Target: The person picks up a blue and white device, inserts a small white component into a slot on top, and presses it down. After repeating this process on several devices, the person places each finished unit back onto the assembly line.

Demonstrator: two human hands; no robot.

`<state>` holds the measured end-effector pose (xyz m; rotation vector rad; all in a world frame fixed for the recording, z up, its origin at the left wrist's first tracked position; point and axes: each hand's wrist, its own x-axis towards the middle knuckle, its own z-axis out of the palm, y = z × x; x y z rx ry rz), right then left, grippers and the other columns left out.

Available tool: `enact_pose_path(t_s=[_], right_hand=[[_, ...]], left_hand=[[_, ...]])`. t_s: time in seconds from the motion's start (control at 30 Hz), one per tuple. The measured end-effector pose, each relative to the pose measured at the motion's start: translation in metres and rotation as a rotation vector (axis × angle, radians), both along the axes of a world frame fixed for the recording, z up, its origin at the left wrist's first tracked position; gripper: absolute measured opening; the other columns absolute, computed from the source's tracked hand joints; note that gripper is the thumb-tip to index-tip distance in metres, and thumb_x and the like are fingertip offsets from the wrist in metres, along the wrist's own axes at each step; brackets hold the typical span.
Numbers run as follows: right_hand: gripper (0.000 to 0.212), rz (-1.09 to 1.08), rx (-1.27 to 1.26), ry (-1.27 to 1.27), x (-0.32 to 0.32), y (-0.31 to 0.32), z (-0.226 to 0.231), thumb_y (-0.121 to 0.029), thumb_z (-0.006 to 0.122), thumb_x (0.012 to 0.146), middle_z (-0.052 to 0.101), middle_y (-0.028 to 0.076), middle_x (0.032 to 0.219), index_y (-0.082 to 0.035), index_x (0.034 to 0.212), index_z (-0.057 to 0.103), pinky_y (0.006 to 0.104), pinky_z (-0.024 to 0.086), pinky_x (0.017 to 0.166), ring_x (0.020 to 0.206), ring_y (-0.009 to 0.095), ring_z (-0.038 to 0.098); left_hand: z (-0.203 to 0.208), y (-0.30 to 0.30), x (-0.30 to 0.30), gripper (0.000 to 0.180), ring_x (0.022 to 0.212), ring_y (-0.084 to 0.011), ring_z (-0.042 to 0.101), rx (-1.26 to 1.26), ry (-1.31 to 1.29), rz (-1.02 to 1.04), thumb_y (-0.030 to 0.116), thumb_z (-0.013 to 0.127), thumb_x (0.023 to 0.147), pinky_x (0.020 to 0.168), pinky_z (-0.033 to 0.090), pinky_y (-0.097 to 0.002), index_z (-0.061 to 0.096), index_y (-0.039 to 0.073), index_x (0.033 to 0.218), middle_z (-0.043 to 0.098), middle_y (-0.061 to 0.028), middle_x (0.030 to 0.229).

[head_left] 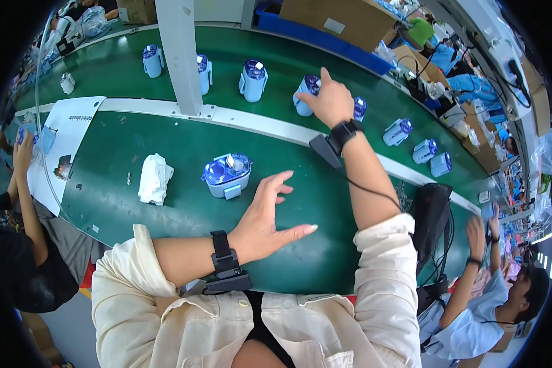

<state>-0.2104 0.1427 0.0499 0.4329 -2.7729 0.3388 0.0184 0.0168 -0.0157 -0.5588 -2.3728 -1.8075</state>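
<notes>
My left hand is open over the green table, fingers spread and thumb apart, with nothing in it. Just beyond its fingertips stands a light-blue canister with a clear dark-blue top and a small white tag. My right hand reaches across the pale rail to the far green belt. Its thumb and forefinger are apart, and the thumb overlaps another light-blue canister; whether it touches is unclear. A crumpled white bundle lies left of the near canister. Both wrists wear black straps with small black boxes.
Several similar canisters, including one at the far left, line the belt. A white post rises from the rail. A printed sheet lies left, a black case with cables right. Co-workers sit at both sides.
</notes>
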Motion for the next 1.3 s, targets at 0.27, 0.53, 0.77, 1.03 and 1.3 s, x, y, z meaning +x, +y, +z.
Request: enact_pose_path(t_s=[0.27,0.53,0.77,1.03,1.3], right_hand=[[0.090,0.769,-0.611,-0.921,0.062,0.058,0.028,0.001,0.079,0.071,0.057,0.013,0.130,-0.002,0.147,0.031,0.0339,0.043,0.100,0.119,0.021,0.054],[0.079,0.969,-0.447,-0.536,0.184,0.073,0.027,-0.004,0.079,0.070,0.059,0.014,0.124,-0.002,0.140,0.041,0.0364,0.041,0.101,0.117,0.026,0.055],[0.051,0.556,-0.667,-0.029,0.218,0.065,-0.003,-0.010,0.082,0.068,0.065,0.010,0.099,-0.001,0.113,0.060,0.0324,0.047,0.084,0.089,0.022,0.060],[0.017,0.508,-0.668,-0.041,0.214,0.059,-0.007,-0.007,0.077,0.077,0.065,0.003,0.079,0.000,0.089,0.067,0.0240,0.044,0.064,0.067,0.012,0.056],[0.010,0.400,-1.156,-0.465,0.218,0.057,-0.011,0.000,0.070,0.084,0.065,0.005,0.077,0.004,0.093,0.068,0.0209,0.041,0.058,0.066,0.007,0.054]], left_hand=[[-0.006,0.000,-0.002,0.104,0.128,-0.0277,0.042,0.099,-0.027,0.098,0.019,0.084,0.073,0.107,0.037,-0.0398,0.014,0.001,0.148,0.031,-0.0166,0.140],[-0.008,-0.007,0.000,0.108,0.121,-0.0289,0.048,0.154,0.047,-0.393,0.023,0.088,0.065,0.102,0.041,-0.0394,0.019,0.001,0.146,0.044,-0.0207,0.131],[-0.006,0.001,-0.002,0.089,0.109,-0.0299,0.054,0.048,-0.034,-0.002,0.023,0.092,0.056,0.091,0.046,-0.0382,0.044,0.006,0.129,0.052,-0.0144,0.119],[-0.004,0.003,0.003,0.093,0.105,-0.0288,0.055,-0.055,0.191,0.006,0.027,0.095,0.050,0.088,0.047,-0.0370,0.045,0.007,0.126,0.053,-0.0119,0.116],[-0.001,-0.003,0.009,0.103,0.115,-0.0191,0.052,-0.043,0.031,-0.113,0.017,0.096,0.054,0.098,0.044,-0.0335,0.034,0.005,0.135,0.047,-0.0096,0.129]])
